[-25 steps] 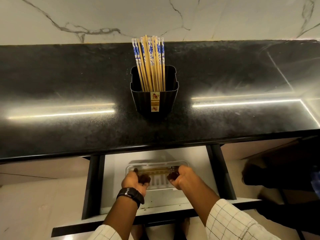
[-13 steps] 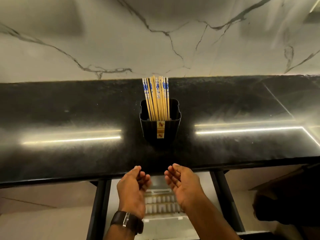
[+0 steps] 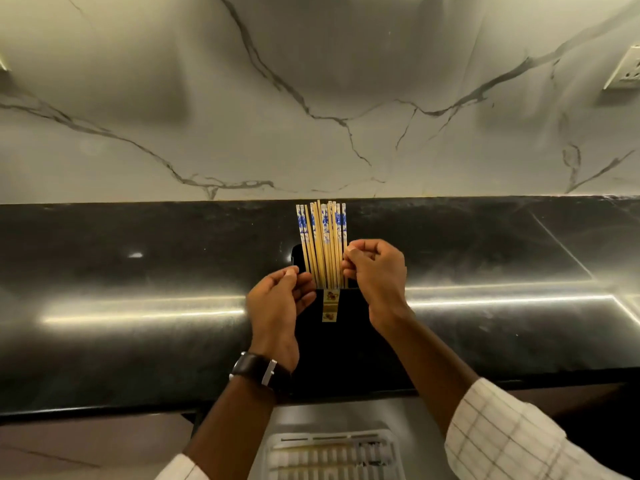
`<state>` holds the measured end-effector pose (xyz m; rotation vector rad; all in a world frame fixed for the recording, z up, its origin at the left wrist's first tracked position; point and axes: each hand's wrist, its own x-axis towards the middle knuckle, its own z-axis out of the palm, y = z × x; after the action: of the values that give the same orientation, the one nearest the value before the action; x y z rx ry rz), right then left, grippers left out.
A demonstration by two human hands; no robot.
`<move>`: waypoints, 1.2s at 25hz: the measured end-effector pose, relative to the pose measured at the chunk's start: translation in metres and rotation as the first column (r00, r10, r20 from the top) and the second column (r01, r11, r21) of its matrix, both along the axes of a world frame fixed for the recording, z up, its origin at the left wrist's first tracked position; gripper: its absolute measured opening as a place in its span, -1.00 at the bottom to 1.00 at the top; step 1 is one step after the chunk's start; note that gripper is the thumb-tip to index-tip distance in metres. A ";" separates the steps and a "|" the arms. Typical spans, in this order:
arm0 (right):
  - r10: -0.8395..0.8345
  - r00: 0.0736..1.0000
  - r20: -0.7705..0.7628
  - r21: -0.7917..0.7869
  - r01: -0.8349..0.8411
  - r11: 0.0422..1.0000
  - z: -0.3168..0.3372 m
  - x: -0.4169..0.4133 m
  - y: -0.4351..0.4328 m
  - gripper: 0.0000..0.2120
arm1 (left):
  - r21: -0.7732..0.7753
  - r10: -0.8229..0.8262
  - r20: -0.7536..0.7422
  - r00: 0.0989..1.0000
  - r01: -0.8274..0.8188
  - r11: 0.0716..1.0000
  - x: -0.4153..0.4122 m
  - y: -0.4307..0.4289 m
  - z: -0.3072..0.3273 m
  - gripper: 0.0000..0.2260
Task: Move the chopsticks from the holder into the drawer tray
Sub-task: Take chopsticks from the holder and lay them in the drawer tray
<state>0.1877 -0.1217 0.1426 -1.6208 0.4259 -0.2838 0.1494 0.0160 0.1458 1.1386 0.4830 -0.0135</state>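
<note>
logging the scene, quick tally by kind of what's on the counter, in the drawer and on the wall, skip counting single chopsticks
bundle of chopsticks: 1
black chopstick holder: 1
drawer tray: 1
hands at the bundle, left hand and right hand: 2
wristwatch: 1
wall socket: 1
total: 7

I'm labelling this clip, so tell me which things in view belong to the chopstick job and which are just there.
Part of the job:
bundle of wooden chopsticks
black plastic holder
white slotted drawer tray
left hand
right hand

Just there:
black wristwatch
white wall socket
</note>
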 end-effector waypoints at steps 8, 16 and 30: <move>0.227 0.952 -0.207 -0.204 -0.269 0.941 -0.005 0.094 -0.016 -0.56 | -0.035 -0.128 0.024 0.991 0.129 0.991 0.055 0.000 0.002 -0.78; 0.279 0.952 -0.127 -0.268 -0.303 0.915 -0.016 0.109 -0.022 -0.84 | -0.045 -0.146 0.020 0.989 0.147 0.988 0.062 0.002 -0.009 -0.80; -0.122 0.875 0.469 0.309 -0.033 0.950 0.069 0.011 -0.029 -0.84 | -0.209 -0.126 -0.073 0.989 0.108 0.972 0.016 -0.022 -0.007 -0.77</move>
<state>0.1989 -0.1503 0.2114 -1.1772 0.1112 -0.6127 0.1657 -0.0058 0.1385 0.9653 0.4790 -0.2116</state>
